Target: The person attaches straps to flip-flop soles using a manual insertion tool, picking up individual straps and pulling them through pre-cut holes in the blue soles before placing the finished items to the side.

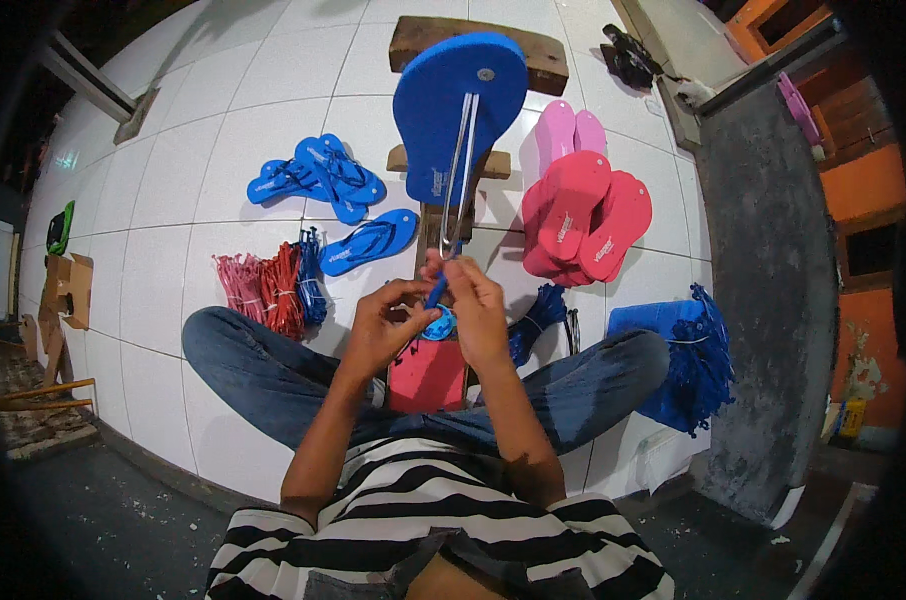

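Head view: a person in a striped shirt and jeans sits cross-legged on a white tiled floor [173, 250], both hands raised over the lap at a wooden stand [435, 235]. A blue sandal sole [443, 100] rests on the stand directly ahead of the hands, its long axis running away from the body, toe end farthest. A bent metal wire tool [460, 170] hangs down the sole toward the hands. The right hand [481, 310] is nearer the tool, its grip closed together around the lower end of the wire and a blue strap [436, 292]; the left hand [381, 325] sits just beside it, fingers pinched on the same strap near its loop. To the person's left lie finished blue sandals [323, 180] and bundles of red straps [273, 285]; to the right, a stack of pink soles [578, 215] and a heap of blue straps [698, 365] on more blue soles. A red sole [425, 378] lies under the hands
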Demonstrator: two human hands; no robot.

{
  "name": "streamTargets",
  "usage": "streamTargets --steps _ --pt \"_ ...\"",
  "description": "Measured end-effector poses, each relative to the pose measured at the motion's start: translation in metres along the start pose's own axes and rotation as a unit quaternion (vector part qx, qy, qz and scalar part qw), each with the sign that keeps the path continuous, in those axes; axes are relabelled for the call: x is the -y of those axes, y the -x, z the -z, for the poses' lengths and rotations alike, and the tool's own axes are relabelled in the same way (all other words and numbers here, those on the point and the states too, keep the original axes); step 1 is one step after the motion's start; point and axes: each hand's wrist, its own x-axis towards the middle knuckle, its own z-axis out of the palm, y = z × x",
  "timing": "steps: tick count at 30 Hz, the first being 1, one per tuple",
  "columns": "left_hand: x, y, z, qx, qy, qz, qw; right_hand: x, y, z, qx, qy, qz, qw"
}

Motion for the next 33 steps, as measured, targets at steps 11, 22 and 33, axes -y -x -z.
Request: streamTargets --steps 11,22,33 --pt "-0.136 -0.056 0.018 -0.183 -0.184 -0.347 0.901 0.118 0.015 -0.021 -0.039 0.15 0.236 0.959" --pt "-0.195 -0.123 0.023 -0.162 -0.417 -0.462 0.766 0.14 0.007 -0.039 -0.05 0.399 0.41 0.819" --pt "-0.172 -0.089 0.012 -0.057 -0.149 -0.389 0.907 0.151 -0.041 -0.02 0.007 0.228 0.382 0.896"
